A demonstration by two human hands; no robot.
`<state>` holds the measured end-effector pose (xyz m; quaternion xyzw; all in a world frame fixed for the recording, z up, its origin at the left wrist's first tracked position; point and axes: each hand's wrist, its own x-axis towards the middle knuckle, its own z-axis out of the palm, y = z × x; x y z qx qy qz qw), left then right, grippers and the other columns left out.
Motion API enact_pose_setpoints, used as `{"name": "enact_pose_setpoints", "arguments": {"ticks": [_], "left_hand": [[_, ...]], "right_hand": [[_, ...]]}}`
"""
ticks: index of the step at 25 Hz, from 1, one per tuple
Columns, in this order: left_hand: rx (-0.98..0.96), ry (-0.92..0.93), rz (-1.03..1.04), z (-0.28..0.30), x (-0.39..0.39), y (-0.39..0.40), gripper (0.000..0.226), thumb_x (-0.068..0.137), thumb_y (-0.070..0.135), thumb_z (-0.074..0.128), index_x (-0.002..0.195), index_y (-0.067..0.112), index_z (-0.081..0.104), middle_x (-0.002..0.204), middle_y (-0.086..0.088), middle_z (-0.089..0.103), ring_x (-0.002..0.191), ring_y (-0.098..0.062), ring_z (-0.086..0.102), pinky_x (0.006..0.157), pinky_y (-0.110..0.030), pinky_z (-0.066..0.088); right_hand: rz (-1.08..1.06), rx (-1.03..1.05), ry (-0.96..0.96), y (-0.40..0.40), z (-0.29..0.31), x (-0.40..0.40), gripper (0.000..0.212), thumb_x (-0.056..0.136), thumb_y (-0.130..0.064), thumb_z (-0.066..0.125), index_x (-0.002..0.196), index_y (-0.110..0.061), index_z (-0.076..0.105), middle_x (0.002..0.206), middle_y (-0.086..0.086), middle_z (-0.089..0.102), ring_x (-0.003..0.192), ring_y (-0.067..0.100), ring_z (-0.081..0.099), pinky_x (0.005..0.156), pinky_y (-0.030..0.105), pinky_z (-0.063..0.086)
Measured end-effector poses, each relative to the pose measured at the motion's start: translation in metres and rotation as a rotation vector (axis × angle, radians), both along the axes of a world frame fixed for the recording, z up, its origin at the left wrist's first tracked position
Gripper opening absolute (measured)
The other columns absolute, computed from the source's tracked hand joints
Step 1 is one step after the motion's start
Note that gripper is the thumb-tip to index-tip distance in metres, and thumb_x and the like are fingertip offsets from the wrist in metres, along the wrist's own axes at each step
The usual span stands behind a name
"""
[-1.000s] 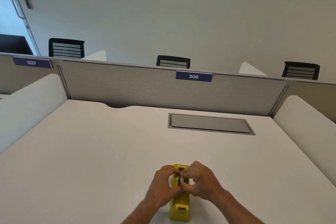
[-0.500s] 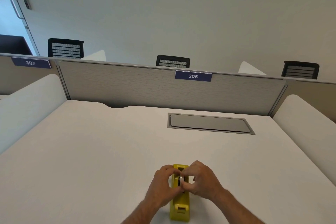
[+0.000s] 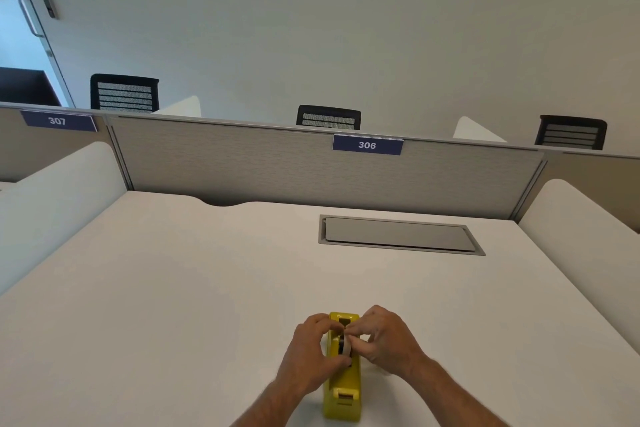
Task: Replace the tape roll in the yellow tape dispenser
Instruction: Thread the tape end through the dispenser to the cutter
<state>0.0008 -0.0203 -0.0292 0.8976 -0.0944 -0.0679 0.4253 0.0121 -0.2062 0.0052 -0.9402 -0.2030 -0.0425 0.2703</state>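
Note:
A yellow tape dispenser (image 3: 343, 388) stands lengthwise on the white desk (image 3: 173, 288) near its front edge, cutter end toward me. A tape roll (image 3: 345, 345) sits edge-up in the dispenser's slot, only a pale sliver of it visible. My left hand (image 3: 311, 350) wraps the dispenser's left side with the thumb at the roll. My right hand (image 3: 384, 340) is on the right side, fingertips pinching the roll from above. Both hands hide most of the roll and its core.
A grey flush cable hatch (image 3: 398, 234) lies in the desk at the back right. A grey partition (image 3: 242, 163) with a label reading 306 closes the far edge, white side screens (image 3: 581, 236) flank the desk, and black chairs stand beyond.
Both hands stay on the dispenser at the roll; the fingers have shifted only slightly. The dispenser has not moved.

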Motion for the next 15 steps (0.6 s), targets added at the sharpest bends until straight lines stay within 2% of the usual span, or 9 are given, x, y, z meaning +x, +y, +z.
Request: {"name": "enact_pose_setpoints", "arguments": {"ticks": [2, 5, 8, 15], "left_hand": [[-0.008, 0.003, 0.002, -0.0002, 0.0, 0.001, 0.044, 0.058, 0.065, 0.071, 0.094, 0.067, 0.046, 0.126, 0.031, 0.04, 0.12, 0.003, 0.035, 0.095, -0.017, 0.027], [-0.021, -0.009, 0.007, 0.0005, 0.0007, 0.0006, 0.041, 0.062, 0.066, 0.071, 0.097, 0.064, 0.049, 0.124, 0.031, 0.043, 0.119, 0.004, 0.038, 0.087, -0.01, 0.029], [-0.007, -0.016, 0.012, 0.0008, 0.0007, -0.0011, 0.04, 0.063, 0.069, 0.069, 0.097, 0.063, 0.048, 0.122, 0.032, 0.042, 0.117, 0.004, 0.038, 0.088, -0.012, 0.028], [-0.006, 0.004, 0.013, 0.0008, 0.0004, -0.0009, 0.043, 0.058, 0.067, 0.07, 0.094, 0.065, 0.046, 0.123, 0.031, 0.041, 0.118, 0.002, 0.038, 0.092, -0.016, 0.027]], "right_hand": [[0.0, 0.009, 0.001, -0.0005, 0.0007, -0.0003, 0.019, 0.086, -0.042, 0.063, 0.097, -0.035, 0.077, 0.093, -0.021, 0.076, 0.088, 0.003, 0.057, 0.073, 0.025, 0.054], [-0.002, 0.011, -0.003, -0.0011, 0.0003, -0.0022, 0.026, 0.077, -0.047, 0.064, 0.096, -0.033, 0.075, 0.092, -0.019, 0.074, 0.089, 0.004, 0.055, 0.069, 0.026, 0.055], [0.006, -0.012, -0.009, 0.0001, 0.0004, -0.0042, 0.035, 0.071, -0.05, 0.064, 0.1, -0.033, 0.073, 0.095, -0.019, 0.073, 0.092, 0.004, 0.054, 0.068, 0.025, 0.056], [-0.015, 0.021, 0.017, 0.0005, 0.0013, 0.0008, 0.018, 0.083, -0.044, 0.064, 0.095, -0.038, 0.077, 0.088, -0.023, 0.075, 0.089, 0.004, 0.056, 0.071, 0.025, 0.055]]}}
